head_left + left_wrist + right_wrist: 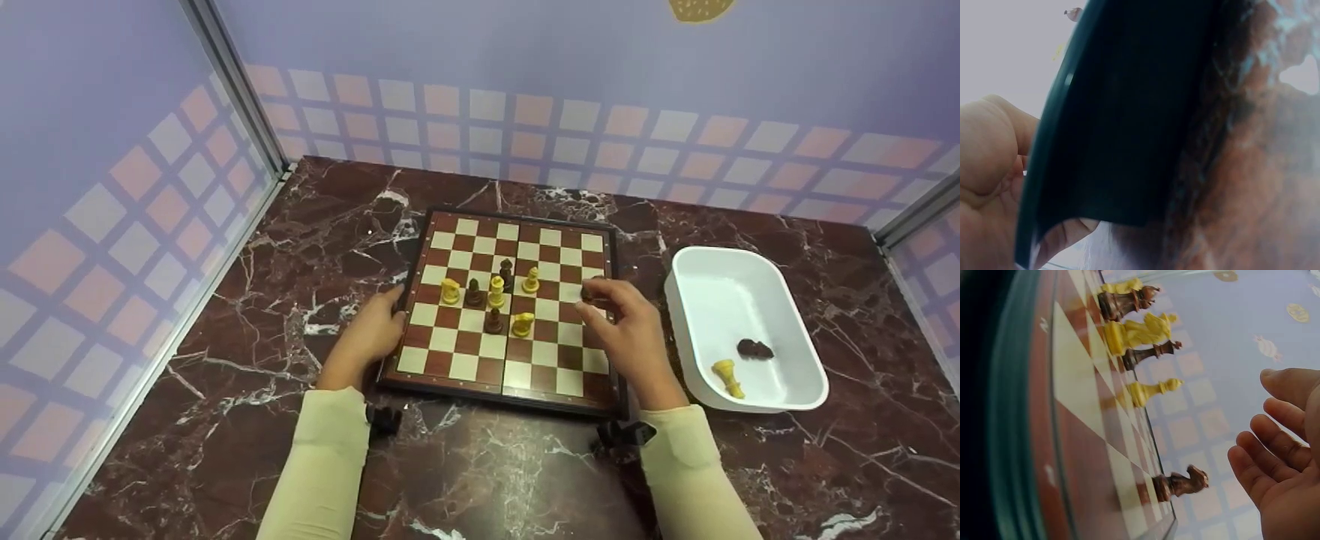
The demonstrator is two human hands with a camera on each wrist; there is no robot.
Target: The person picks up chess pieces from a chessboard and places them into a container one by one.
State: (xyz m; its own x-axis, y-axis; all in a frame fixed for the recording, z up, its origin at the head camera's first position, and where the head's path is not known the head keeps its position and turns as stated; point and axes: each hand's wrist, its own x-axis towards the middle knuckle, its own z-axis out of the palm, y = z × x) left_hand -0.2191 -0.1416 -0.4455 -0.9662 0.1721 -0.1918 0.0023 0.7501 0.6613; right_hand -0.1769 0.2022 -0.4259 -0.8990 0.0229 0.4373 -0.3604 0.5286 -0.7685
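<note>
My left hand [367, 334] grips the left edge of the chessboard [465, 365], with the thumb over the rim in the left wrist view. Over the board's right side, my right hand [630, 330] is beside a dark knight [1182, 484]. Its fingers are loosely bent and apart from the piece in the right wrist view. Around the middle of the board stand a yellow knight [450, 291], another yellow knight [523, 324], a yellow bishop [531, 280], a tall yellow piece [496, 292] and several dark pieces [494, 321].
Right of the board sits a white plastic tub [686, 322]. Inside lie a yellow rook [727, 377] and a dark knight [754, 349]. The marbled table [247, 337] is bounded by patterned panels [510, 75] at the back and sides.
</note>
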